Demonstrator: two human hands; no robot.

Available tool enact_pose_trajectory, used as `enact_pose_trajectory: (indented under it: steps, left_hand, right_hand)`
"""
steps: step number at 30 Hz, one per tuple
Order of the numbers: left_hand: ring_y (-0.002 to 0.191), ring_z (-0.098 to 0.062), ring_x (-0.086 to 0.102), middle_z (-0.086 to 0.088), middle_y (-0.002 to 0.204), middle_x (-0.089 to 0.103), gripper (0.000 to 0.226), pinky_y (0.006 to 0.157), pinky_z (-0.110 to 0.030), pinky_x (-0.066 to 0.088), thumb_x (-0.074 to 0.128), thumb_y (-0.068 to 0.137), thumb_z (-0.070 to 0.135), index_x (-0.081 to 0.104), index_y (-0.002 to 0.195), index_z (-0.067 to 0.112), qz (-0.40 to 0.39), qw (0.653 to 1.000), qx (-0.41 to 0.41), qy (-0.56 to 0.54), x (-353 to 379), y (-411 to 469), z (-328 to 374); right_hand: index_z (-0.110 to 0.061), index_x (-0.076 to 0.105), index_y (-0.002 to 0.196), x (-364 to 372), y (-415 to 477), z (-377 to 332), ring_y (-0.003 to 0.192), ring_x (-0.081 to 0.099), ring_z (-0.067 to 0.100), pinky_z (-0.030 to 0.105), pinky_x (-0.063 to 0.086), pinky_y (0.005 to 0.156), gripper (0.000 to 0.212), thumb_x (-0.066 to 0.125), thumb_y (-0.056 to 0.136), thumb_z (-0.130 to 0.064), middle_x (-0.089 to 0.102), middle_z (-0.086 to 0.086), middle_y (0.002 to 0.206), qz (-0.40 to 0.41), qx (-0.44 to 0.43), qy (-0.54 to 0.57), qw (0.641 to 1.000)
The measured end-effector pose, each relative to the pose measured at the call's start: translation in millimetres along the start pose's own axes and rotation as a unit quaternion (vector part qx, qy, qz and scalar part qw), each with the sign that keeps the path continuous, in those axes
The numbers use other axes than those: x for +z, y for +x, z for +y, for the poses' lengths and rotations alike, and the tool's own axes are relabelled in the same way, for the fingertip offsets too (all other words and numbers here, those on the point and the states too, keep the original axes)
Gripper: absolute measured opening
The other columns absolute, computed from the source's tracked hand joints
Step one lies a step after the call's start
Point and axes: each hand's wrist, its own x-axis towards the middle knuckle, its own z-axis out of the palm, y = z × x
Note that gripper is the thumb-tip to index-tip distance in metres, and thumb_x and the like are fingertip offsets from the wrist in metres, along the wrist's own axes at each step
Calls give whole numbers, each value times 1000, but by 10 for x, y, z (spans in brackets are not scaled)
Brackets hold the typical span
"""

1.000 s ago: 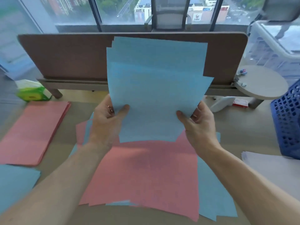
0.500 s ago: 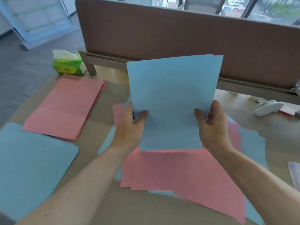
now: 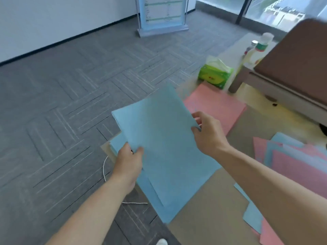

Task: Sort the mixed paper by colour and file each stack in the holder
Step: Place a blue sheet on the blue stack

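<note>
I hold a bundle of blue sheets (image 3: 159,131) with both hands at the left end of the desk. My left hand (image 3: 130,161) pinches its near-left edge and my right hand (image 3: 207,133) grips its right edge. Under the bundle lies a blue stack (image 3: 169,197) on the desk's left corner. A pink stack (image 3: 219,106) lies just beyond it. The mixed pile of pink and blue sheets (image 3: 292,163) spreads at the right, partly under my right forearm. No holder is in view.
A green tissue pack (image 3: 215,73) stands behind the pink stack. Two bottles (image 3: 256,50) sit past the brown divider panel (image 3: 297,71). The desk edge (image 3: 106,147) drops to grey carpet on the left, with a white cord (image 3: 106,167) hanging there.
My view has swung far left. Both hands carried the blue bundle from above the mixed pile, tilting it flatter, to over the blue stack at the desk's left corner.
</note>
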Motion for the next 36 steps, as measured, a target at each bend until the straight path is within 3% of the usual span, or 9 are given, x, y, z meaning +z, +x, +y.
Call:
enact_pose_trajectory:
  steps: [4, 7, 9, 11, 15, 22, 26, 29, 36]
  left_hand:
    - [95, -36, 71, -4, 92, 77, 19, 84, -57, 60, 56, 88, 23, 71, 96, 14, -19, 997, -40, 62, -215, 90, -360]
    - [77, -27, 67, 0, 75, 72, 19, 70, -32, 56, 59, 93, 22, 69, 83, 8, -12, 989, -39, 146, -295, 104, -488]
    - [59, -24, 56, 0, 60, 62, 31, 57, -30, 45, 58, 95, 21, 58, 68, 5, -1, 981, -38, 188, -335, 67, -541]
    - [52, -25, 64, -9, 62, 68, 37, 55, -38, 57, 56, 94, 24, 57, 69, -3, -20, 978, -49, 200, -371, 69, -598]
    - [55, -24, 74, -25, 83, 74, 40, 60, -56, 61, 57, 97, 23, 61, 86, -16, -34, 981, -72, 179, -397, 74, -531]
    - [63, -27, 75, -20, 85, 75, 36, 57, -43, 64, 63, 98, 18, 65, 87, -17, -8, 986, -90, 141, -325, 106, -416]
    - [55, -22, 74, -11, 68, 76, 41, 59, -39, 64, 60, 99, 27, 69, 76, -5, -6, 974, -68, 217, -366, 40, -379]
    - [49, -17, 71, -4, 56, 72, 49, 64, -35, 63, 56, 98, 40, 66, 63, 8, -14, 943, -52, 329, -420, 20, -361]
    - [49, -18, 71, -5, 61, 74, 44, 49, -25, 58, 57, 102, 31, 68, 72, 1, -9, 949, -49, 310, -382, 43, -287]
  right_hand:
    - [-20, 64, 116, 568, 117, 7, 79, 61, 24, 26, 43, 56, 34, 51, 93, 2, 60, -1, 99, -45, 26, -63, 997]
    - [-21, 64, 118, 710, 92, 163, 76, 59, 21, 24, 40, 54, 33, 53, 93, -2, 61, -3, 101, -67, 44, -107, 991]
    - [-22, 64, 120, 727, 60, 239, 73, 60, 18, 21, 40, 51, 34, 55, 93, -3, 63, -4, 103, -77, 52, -119, 989]
    - [-23, 65, 122, 727, 20, 258, 81, 62, 23, 24, 42, 54, 35, 57, 93, -6, 65, -2, 109, -77, 53, -133, 987]
    - [-19, 68, 120, 756, -42, 238, 102, 62, 26, 28, 44, 76, 35, 60, 88, -6, 68, 1, 114, -61, 13, -181, 982]
    - [-12, 69, 106, 718, 57, 283, 91, 58, 27, 31, 41, 75, 23, 64, 84, -7, 67, 4, 100, -65, -27, -217, 974]
    - [-11, 67, 100, 759, 95, 315, 89, 56, 28, 32, 39, 72, 17, 64, 84, -7, 62, 4, 96, -68, -31, -216, 973]
    - [-12, 66, 103, 768, 96, 332, 89, 51, 23, 29, 34, 73, 19, 62, 86, -6, 58, 1, 99, -70, -24, -203, 976]
    - [-11, 65, 124, 751, 104, 354, 107, 56, 28, 28, 39, 82, 36, 60, 89, -4, 60, 5, 113, -88, -32, -183, 979]
